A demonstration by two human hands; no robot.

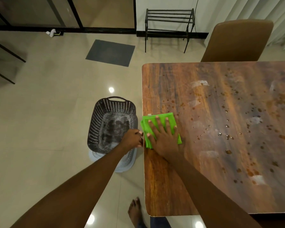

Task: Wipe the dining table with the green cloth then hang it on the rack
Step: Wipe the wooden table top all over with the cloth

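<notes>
Head view, one frame.

1. Right hand [163, 137]: lies palm down on the green cloth [171, 116], fingers straight and spread, pressing it flat. Nothing is pinched or gripped.
2. Green cloth: folded into a rough rectangle beneath that hand, lying on the dining table [196, 170] at the table's left edge. Its left border slightly overhangs that edge.
3. Left hand [132, 138]: just left of the right hand, at the table's edge and close beside the cloth's overhanging border. Its fingers are curled toward the edge. Whether they grip the edge or merely rest against it cannot be told.
4. Below the left hand: a dark perforated basket [97, 122] stands on the tiled floor against the table's side, its inside dusted white. A pale grey basket [125, 167] shows underneath it.
5. Right of the right hand: water droplets [227, 135] are scattered over the wooden surface, with several whitish smears [201, 83] among them.
6. Beyond the fingertips, past the table's far edge: a brown chair [237, 40] stands against the table, and a black metal rack [169, 18] stands by the wall, well apart from both hands.
7. Far left of the rack: a grey mat [110, 52] lies on the floor.
8. Behind the forearms: a bare foot [135, 211] stands by the table's near corner.
</notes>
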